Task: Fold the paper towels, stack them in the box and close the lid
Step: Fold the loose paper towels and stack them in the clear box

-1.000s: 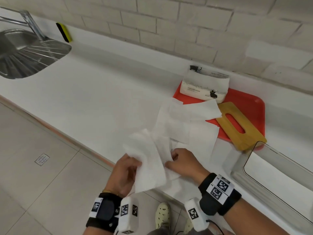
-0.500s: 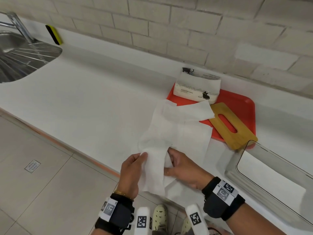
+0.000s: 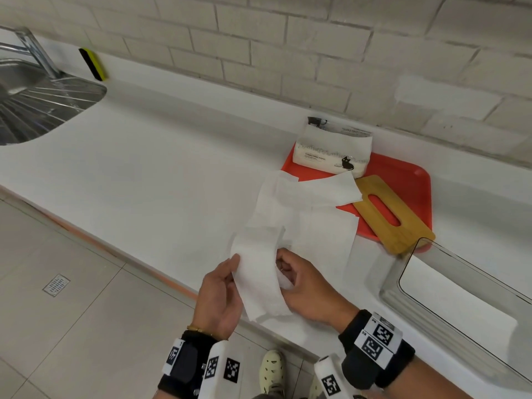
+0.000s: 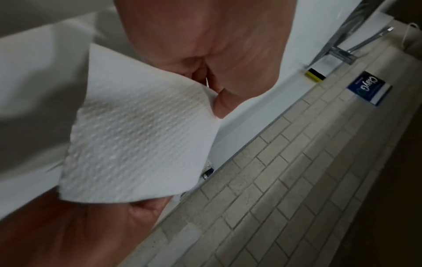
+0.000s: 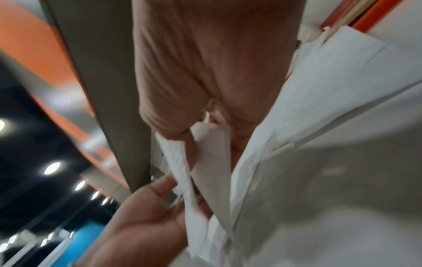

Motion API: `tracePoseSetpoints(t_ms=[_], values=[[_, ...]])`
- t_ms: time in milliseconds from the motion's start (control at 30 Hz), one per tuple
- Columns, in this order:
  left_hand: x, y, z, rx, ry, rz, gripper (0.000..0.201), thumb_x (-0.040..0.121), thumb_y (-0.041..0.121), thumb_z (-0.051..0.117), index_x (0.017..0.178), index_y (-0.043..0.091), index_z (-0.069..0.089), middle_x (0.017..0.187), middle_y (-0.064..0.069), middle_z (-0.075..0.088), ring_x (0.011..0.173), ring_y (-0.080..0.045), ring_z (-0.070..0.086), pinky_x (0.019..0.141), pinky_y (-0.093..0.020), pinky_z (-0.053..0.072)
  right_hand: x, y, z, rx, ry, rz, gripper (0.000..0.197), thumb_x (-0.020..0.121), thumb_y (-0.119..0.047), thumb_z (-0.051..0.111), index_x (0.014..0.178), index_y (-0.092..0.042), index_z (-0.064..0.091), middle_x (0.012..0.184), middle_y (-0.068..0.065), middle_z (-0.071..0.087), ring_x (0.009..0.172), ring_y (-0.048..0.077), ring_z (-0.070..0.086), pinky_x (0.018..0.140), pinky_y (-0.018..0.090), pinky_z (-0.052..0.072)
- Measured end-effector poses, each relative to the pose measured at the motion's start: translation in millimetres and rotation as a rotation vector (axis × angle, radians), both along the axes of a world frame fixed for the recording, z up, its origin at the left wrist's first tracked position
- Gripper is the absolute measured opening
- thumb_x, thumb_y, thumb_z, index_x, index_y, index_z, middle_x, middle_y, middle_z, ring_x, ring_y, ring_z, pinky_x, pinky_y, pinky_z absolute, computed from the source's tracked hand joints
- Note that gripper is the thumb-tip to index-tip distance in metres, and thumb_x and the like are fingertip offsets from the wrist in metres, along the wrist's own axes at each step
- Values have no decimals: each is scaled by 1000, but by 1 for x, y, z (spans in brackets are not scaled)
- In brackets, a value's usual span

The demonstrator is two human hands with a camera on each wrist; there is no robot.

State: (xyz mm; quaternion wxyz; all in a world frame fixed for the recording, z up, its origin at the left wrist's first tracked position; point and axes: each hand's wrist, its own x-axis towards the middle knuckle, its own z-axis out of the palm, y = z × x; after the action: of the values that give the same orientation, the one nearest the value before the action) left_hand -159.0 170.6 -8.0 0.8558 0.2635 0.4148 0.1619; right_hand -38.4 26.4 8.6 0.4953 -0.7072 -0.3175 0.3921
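A white paper towel hangs as a narrow strip over the counter's front edge, held between my two hands. My left hand pinches its left edge, thumb on top; the embossed paper towel fills the left wrist view. My right hand grips its right side with curled fingers, and a bunch of towel shows in that fist. More towels lie spread behind. The clear box stands open at the right. Its bamboo lid lies on a red tray.
A pack of paper towels sits at the tray's back left. A steel sink with a tap is far left, and a yellow-black sponge leans on the brick wall. White counter stretches between sink and towels.
The crumpled towel has been drawn out into a smoother, narrower strip. My left hand has moved up to its left edge, while the right hand still holds the right side.
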Motion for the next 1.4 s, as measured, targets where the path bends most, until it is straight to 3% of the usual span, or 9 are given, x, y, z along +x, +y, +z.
tracePoseSetpoints(t_ms=[100, 267, 600, 700, 867, 1067, 1233, 1300, 1400], values=[[0, -5, 0, 117, 45, -55, 52, 95, 21, 73, 132, -12, 57, 134, -30, 65, 127, -46, 63, 110, -63, 47, 8, -9, 1, 1, 281, 59, 58, 90, -6, 76, 141, -25, 57, 134, -2, 70, 125, 21, 65, 111, 45, 51], [1, -13, 5, 349, 114, -196, 18, 88, 7, 81, 104, 0, 77, 110, -21, 78, 99, -37, 76, 85, -47, 62, 19, -20, 9, 173, 831, -80, 57, 86, -14, 70, 142, -5, 59, 140, 22, 63, 132, 37, 59, 114, 48, 47], [15, -22, 19, 609, 218, -366, 14, 85, 19, 86, 98, 16, 83, 96, -3, 83, 93, -21, 79, 92, -42, 62, 24, -26, 1, -27, 412, -304, 30, 94, -26, 75, 123, -17, 73, 115, 3, 80, 110, 21, 75, 103, 46, 57], [22, 0, 4, 987, 459, -348, 10, 91, 37, 78, 98, 30, 80, 96, 13, 79, 91, -4, 72, 93, -36, 60, 33, -35, 0, -22, 392, -404, 26, 94, -24, 75, 120, -16, 74, 113, 0, 80, 108, 18, 75, 105, 46, 55], [43, 44, -32, 1525, 884, -532, 80, 77, 63, 82, 137, 15, 61, 131, -12, 64, 121, -34, 57, 103, -48, 47, 44, -49, 0, -18, 326, -545, 22, 93, -19, 77, 114, -23, 75, 109, -6, 81, 106, 15, 75, 103, 45, 57], [69, 57, -35, 1374, 1039, -760, 96, 70, 69, 83, 140, 13, 48, 127, -9, 67, 123, -35, 59, 103, -44, 44, 44, -60, 1, -21, 263, -593, 22, 91, -14, 78, 110, -24, 75, 105, -10, 81, 100, 10, 77, 99, 41, 59], [67, 66, -22, 1172, 929, -753, 49, 71, 54, 88, 70, 18, 54, 73, 3, 61, 85, -29, 65, 81, -37, 48, 44, -64, 6, -26, 265, -559, 23, 91, -17, 79, 113, -22, 76, 107, -7, 81, 102, 13, 77, 101, 44, 58], [58, 63, -10, 1132, 834, -680, 50, 79, 44, 86, 60, 19, 46, 63, 4, 53, 69, -24, 56, 63, -31, 41, 44, -61, 10, -15, 270, -538, 22, 92, -22, 78, 114, -22, 77, 108, -6, 81, 103, 13, 77, 102, 44, 58], [37, 56, 10, 961, 636, -499, 40, 84, 39, 85, 66, 14, 60, 68, 2, 67, 67, -22, 63, 62, -31, 47, 43, -56, 16, 6, 291, -512, 22, 92, -28, 77, 114, -22, 77, 109, -5, 81, 106, 14, 76, 104, 46, 56]])
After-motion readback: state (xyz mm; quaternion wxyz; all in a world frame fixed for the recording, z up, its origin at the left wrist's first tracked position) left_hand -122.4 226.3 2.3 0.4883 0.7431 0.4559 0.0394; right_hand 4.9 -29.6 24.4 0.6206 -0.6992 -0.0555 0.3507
